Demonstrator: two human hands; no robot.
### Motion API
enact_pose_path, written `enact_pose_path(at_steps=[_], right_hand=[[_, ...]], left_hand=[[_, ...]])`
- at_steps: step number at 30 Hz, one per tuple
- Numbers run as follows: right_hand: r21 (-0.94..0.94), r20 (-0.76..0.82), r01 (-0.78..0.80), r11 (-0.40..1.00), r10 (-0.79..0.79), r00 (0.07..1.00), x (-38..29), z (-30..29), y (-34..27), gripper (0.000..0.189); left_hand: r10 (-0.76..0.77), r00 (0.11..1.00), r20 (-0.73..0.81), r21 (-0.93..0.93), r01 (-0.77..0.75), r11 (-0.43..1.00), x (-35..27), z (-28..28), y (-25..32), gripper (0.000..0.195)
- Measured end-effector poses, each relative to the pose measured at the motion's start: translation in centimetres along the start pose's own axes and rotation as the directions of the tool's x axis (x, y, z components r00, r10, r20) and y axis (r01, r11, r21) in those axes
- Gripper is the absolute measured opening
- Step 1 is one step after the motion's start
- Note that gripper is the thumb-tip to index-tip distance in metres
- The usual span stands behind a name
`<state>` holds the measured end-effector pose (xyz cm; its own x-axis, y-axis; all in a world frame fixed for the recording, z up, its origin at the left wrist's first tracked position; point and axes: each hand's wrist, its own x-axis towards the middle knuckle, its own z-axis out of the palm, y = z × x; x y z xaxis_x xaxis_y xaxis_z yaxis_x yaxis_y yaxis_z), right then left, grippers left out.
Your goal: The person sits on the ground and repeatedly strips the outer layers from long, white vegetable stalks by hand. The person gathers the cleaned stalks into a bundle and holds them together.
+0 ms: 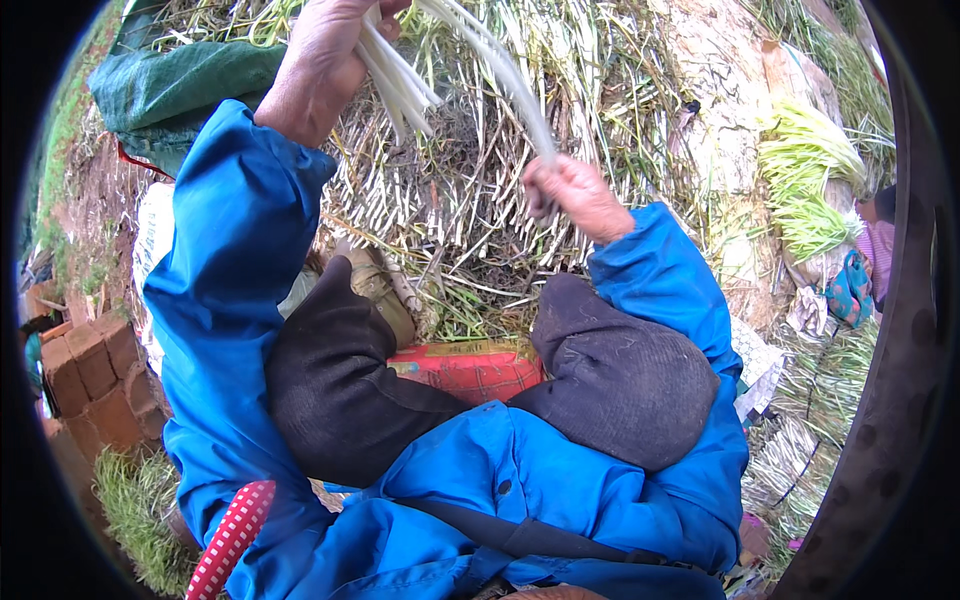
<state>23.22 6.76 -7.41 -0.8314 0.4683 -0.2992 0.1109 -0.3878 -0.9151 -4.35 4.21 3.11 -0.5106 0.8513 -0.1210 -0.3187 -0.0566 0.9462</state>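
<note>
My left hand (330,56) is raised at the top edge, partly cut off by it. Pale, whitish plant stalks (397,79) are gripped in it, their ends fanning down to the right. Lower and to the right, the fingers of my right hand (577,196) are closed on the end of a long pale strand (517,82). This strand is blurred and curves up past the top edge near the left hand. Beneath both hands lies a wide heap of cut stalks (480,187), with many pale cut ends pointing towards me.
A red printed sack (472,371) lies between my knees. Green sacking (187,82) is at upper left, bricks (97,360) at far left. Trimmed yellow-green bundles (810,180) lie at right near another person's pink-clothed part (877,247). A dark curved band (870,420) crosses the right edge.
</note>
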Motion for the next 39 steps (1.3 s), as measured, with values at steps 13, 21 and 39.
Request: enact_pose_path(at_steps=[13, 21, 39], right_hand=[[0.717, -0.537, 0.387, 0.580, 0.104, 0.837, -0.3, -6.7, 3.0, 0.030], [-0.170, 0.200, -0.056, 0.984, 0.090, 0.976, 0.4, 3.3, 0.9, 0.038], [-0.363, -0.436, 0.201, 0.910, -0.357, 0.826, 0.5, -1.2, -1.5, 0.017]], left_hand=[[-0.521, 0.817, 0.249, -0.018, 0.541, 0.841, -7.0, 1.5, -7.8, 0.023], [-0.542, 0.746, 0.387, -0.066, 0.608, 0.791, -10.2, 2.3, -11.2, 0.053], [-0.435, 0.884, 0.172, 0.384, 0.346, 0.856, -8.4, 1.7, -11.0, 0.014]])
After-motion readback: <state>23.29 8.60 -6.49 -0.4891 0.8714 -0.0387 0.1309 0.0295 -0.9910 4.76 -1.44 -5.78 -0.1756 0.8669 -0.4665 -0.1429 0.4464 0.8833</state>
